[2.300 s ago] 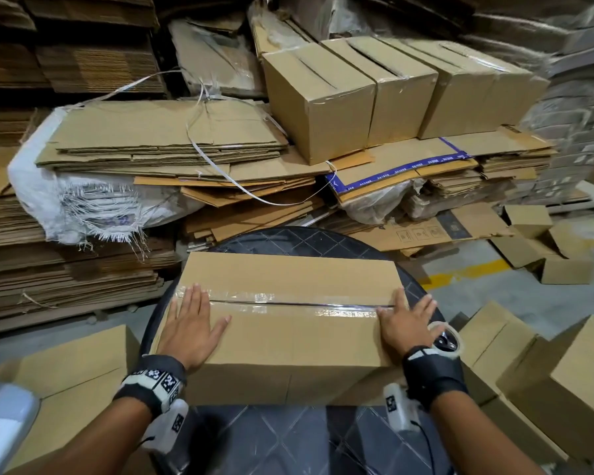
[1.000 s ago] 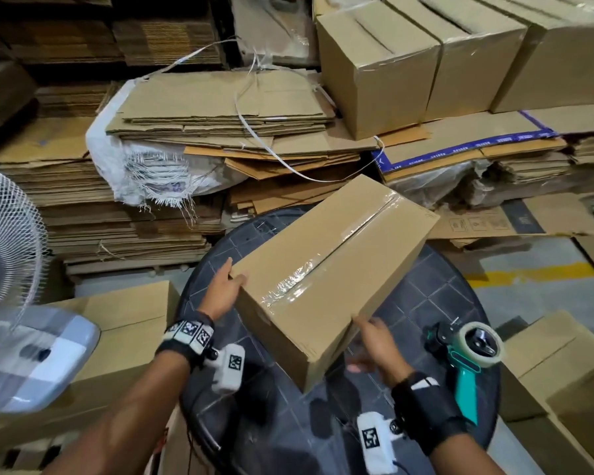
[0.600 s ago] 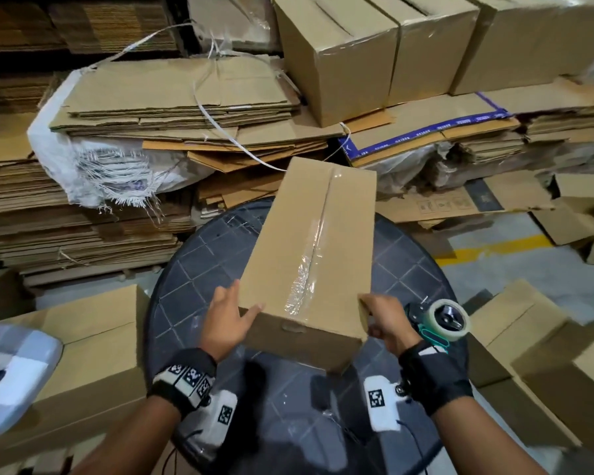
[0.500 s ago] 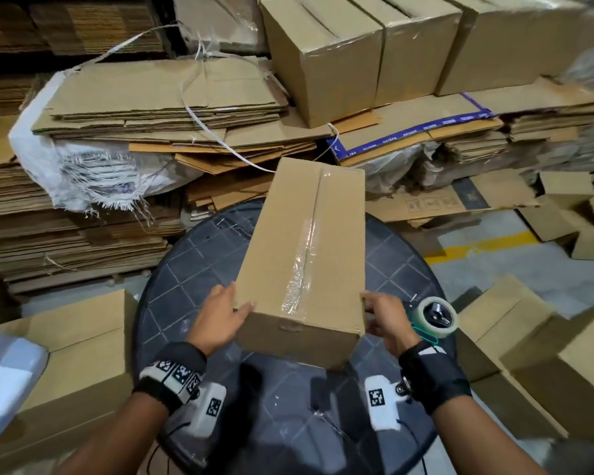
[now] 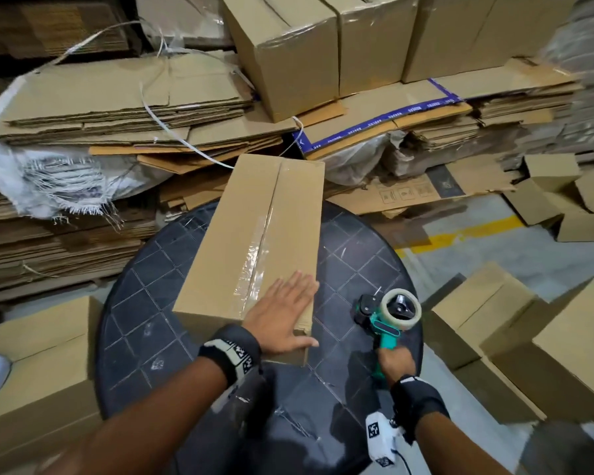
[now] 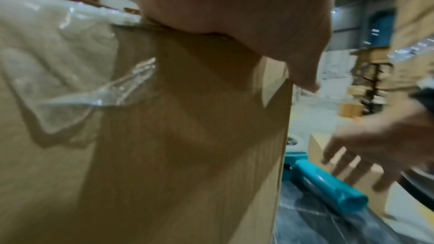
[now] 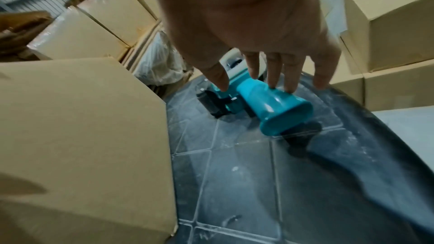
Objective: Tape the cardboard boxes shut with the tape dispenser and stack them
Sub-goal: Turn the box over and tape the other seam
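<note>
We press our left hand (image 5: pixel 282 311) flat, fingers straight, on the near end of the box (image 5: pixel 254 241), which lies lengthwise on the round table (image 5: pixel 144 323), likely to keep it from sliding under more tape; our right hand (image 5: pixel 395 361) reaches the dispenser (image 5: pixel 388 318) beside it, fingers spread over the handle, not yet closed round it.

matt brown cardboard box (image 5: pixel 254 241) with glossy clear tape (image 5: pixel 254 265); smooth teal plastic tape dispenser (image 5: pixel 386 320).
</note>
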A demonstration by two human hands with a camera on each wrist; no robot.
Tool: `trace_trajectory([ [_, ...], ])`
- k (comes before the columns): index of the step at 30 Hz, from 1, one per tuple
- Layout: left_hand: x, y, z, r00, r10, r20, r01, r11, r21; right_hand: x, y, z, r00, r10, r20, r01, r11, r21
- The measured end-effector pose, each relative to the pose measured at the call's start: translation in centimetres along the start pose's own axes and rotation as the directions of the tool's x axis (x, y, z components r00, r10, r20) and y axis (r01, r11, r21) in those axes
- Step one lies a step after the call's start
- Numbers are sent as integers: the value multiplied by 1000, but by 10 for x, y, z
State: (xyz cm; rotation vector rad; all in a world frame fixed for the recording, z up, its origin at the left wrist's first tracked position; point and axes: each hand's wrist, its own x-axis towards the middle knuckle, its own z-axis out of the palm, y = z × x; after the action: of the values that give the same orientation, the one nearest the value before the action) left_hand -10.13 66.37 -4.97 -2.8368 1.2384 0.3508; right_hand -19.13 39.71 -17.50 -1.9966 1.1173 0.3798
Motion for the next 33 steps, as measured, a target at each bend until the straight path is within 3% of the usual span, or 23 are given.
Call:
trace_trajectory([
  [4,7,7,4,992,-113,-47,114,993,11,12,9,-5,1000,1,21,2,995,-102],
  [7,8,11,8,982,-170,-81,172,985,26,39,18,-6,998,21,59,-21,1000,3],
  [11,9,12,13,978,-169,-126,174,984,28,102,49,13,971,92,222,-136,971,195],
  [14,10,13,14,975,-173,-136,179,983,31,69,27,-7,896,124,426,-321,845,428],
  [17,10,13,13,975,-189,-121,195,980,40,44,10,-21,762,93,641,-483,741,466],
  [20,10,14,12,972,-198,-126,204,978,40,41,6,-27,695,19,719,-548,661,512],
  [22,10,17,10,971,-198,-133,204,978,34,37,1,-31,665,6,747,-562,662,495],
  [28,10,21,7,972,-209,-103,212,977,12,4,-13,-31,686,-123,717,-452,701,552],
  [31,7,17,3,978,-187,-97,182,981,-63,-9,-29,-40,721,-262,642,-240,774,585],
  [33,5,11,1,974,-198,-112,167,956,-241,-23,-47,-49,759,-362,542,-42,803,594],
])
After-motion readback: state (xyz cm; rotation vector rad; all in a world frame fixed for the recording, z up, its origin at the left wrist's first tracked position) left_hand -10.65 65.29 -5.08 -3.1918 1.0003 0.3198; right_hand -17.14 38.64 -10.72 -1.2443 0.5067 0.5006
